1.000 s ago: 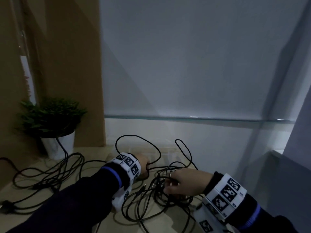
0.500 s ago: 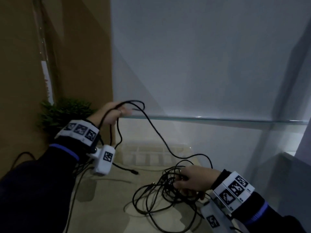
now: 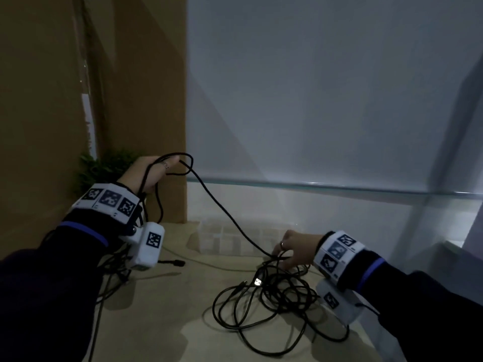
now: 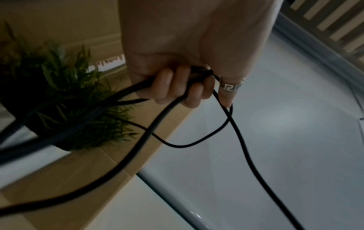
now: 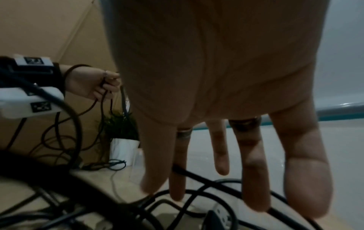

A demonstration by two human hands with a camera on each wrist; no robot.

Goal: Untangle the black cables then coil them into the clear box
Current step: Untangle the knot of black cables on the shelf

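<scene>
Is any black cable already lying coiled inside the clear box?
No: in the head view the clear box holds no cable, and the black cables lie tangled on the table in front of it.

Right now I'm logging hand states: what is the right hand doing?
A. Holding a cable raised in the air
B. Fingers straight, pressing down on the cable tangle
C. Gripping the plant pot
B: the right hand rests straight fingers on the cable tangle.
</scene>
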